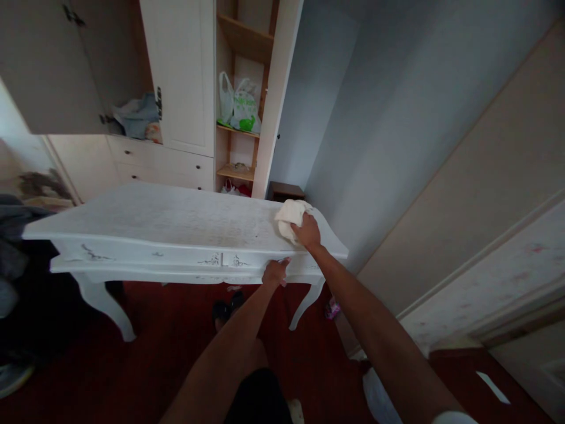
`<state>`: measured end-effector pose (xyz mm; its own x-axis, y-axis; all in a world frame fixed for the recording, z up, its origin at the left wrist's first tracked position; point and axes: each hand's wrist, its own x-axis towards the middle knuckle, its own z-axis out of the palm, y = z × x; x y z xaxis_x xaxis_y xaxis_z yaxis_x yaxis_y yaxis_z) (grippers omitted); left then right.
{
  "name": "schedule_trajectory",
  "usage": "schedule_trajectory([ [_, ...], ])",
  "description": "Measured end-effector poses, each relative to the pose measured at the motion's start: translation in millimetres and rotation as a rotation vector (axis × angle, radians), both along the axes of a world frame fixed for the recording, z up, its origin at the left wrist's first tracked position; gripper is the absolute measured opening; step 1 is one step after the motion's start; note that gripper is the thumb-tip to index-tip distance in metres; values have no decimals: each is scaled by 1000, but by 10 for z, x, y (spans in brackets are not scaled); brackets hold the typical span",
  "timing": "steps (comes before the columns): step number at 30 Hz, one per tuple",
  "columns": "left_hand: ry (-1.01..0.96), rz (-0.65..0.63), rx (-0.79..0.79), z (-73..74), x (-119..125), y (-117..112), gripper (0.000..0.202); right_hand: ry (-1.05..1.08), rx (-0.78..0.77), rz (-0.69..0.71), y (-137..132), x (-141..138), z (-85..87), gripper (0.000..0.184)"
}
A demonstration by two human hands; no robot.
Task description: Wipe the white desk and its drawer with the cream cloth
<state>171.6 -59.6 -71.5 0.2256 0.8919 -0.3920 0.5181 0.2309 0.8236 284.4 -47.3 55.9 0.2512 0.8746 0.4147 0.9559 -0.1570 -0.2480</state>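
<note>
A white table (176, 215) with curved legs and dark floral decoration on its drawer fronts stands before me. On the right part of its top lies a crumpled cream cloth (290, 215), with my right hand (308, 231) closed on it and pressing it against the surface. Lower down, my left hand (275, 273) grips the table's front at the right drawer, thumb up and fingers curled under; the fingertips are partly hidden. The tabletop looks streaked or smudged around the middle.
Behind the table rises a white wardrobe (185, 76) with open doors, folded clothes (136, 115) and a plastic bag (245, 109) on a shelf. A grey wall (375, 106) closes off the right. Dark items crowd the left; black footwear (221, 310) sits on the red floor beneath.
</note>
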Motion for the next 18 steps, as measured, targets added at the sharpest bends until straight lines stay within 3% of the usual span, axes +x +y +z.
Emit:
schedule_trajectory([
  [5,-52,-49,-85,14,-180,21,59,-31,-256,119,111,-128,-224,67],
  [8,-49,-102,-115,100,-481,-103,60,66,-251,145,97,-84,-289,83],
  [10,-79,-155,-123,187,-794,-351,60,156,-196,140,9,-54,-274,90],
  [14,-354,-424,-29,292,-1520,-1120,52,472,185,202,-505,-19,-74,79],
  [15,-379,-414,-55,282,-1662,-1276,47,583,324,249,-697,2,4,72],
  [16,-361,-338,-111,255,-1768,-1383,41,703,466,275,-895,32,82,62],
  [18,-189,-58,-373,151,-1852,-1420,35,893,697,252,-1262,109,208,41],
])
